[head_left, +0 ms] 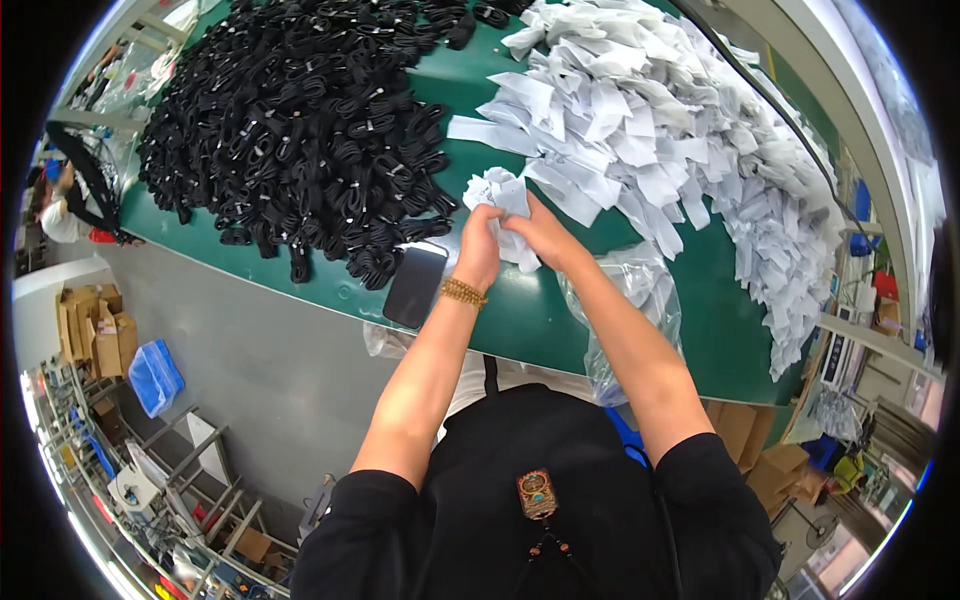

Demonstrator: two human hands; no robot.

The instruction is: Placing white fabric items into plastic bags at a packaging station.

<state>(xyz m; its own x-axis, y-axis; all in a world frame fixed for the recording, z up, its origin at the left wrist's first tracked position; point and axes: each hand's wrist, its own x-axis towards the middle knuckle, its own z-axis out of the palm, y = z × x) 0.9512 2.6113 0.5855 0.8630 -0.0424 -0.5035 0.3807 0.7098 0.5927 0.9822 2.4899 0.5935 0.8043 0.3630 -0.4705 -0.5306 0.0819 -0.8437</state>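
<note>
A bunch of white, thin slips [497, 193], crumpled or folded together, is held up between both my hands over the green table [520, 310]. My left hand [479, 245] grips its left side, with a beaded bracelet [464, 292] at the wrist. My right hand [545, 235] closes on the bunch from the right. Just left of my left forearm, a dark-screened phone [416, 287] lies near the table's front edge. Beyond my hands to the right spreads a large heap of similar white slips [625, 120]; whether they are paper or small bags I cannot tell.
Coiled black cables [300, 130] form a large pile at the table's left. A clear plastic bag [645, 290] lies partly under my right forearm. A dark cord [770, 95] crosses above the white heap. On the floor at left stand cardboard boxes [98, 325] and a blue bin [156, 377].
</note>
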